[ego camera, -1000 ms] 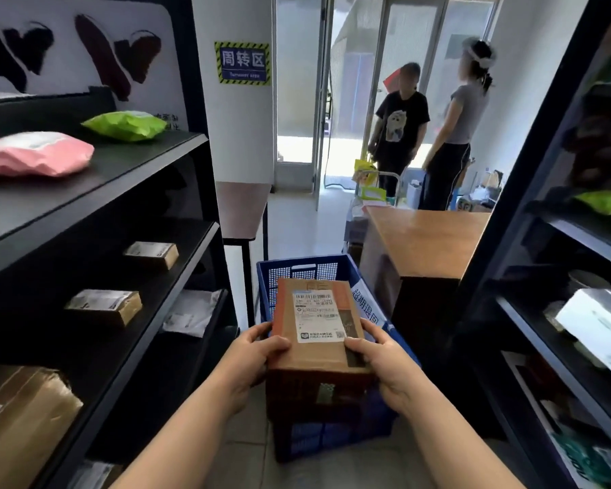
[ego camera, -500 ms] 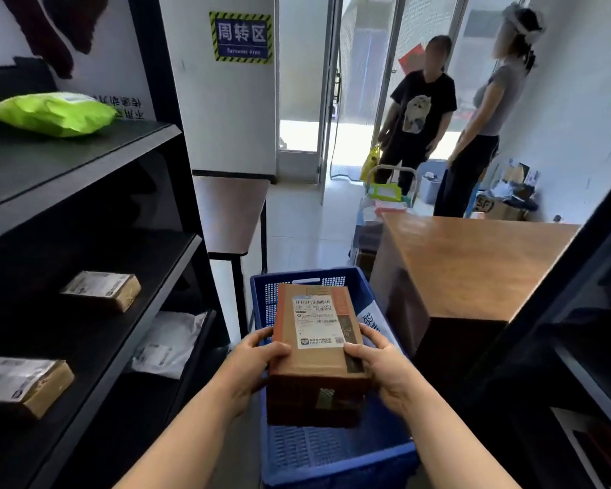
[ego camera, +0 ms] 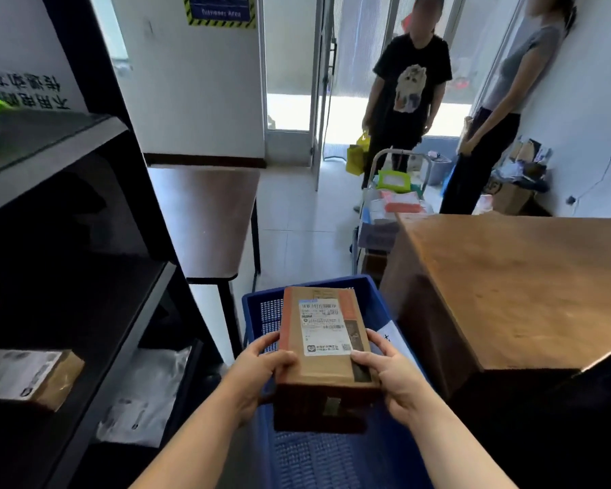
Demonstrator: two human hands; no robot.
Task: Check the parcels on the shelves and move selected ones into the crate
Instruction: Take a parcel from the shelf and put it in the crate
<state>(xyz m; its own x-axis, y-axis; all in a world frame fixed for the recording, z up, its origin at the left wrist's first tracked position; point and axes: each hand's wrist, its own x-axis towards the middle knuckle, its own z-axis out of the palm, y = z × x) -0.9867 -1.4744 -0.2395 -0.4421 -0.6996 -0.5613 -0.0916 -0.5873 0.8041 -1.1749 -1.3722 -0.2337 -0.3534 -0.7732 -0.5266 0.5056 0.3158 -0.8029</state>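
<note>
A brown cardboard box (ego camera: 323, 344) is held just above the blue plastic crate (ego camera: 332, 460). It is oblong and taped, with a white printed label on top and orange strips at its edges. The crate's walls and floor are fine mesh. The left hand (ego camera: 258, 375) grips its near-left side and the right hand (ego camera: 395, 379) its near-right, thumbs on top. Black flat-boarded shelves (ego camera: 50, 142) stand at left.

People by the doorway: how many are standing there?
2. A person in a black T-shirt stands in the doorway holding a yellow bag; a person in a grey top stands by the right wall. The glare outside could hide others.
</note>
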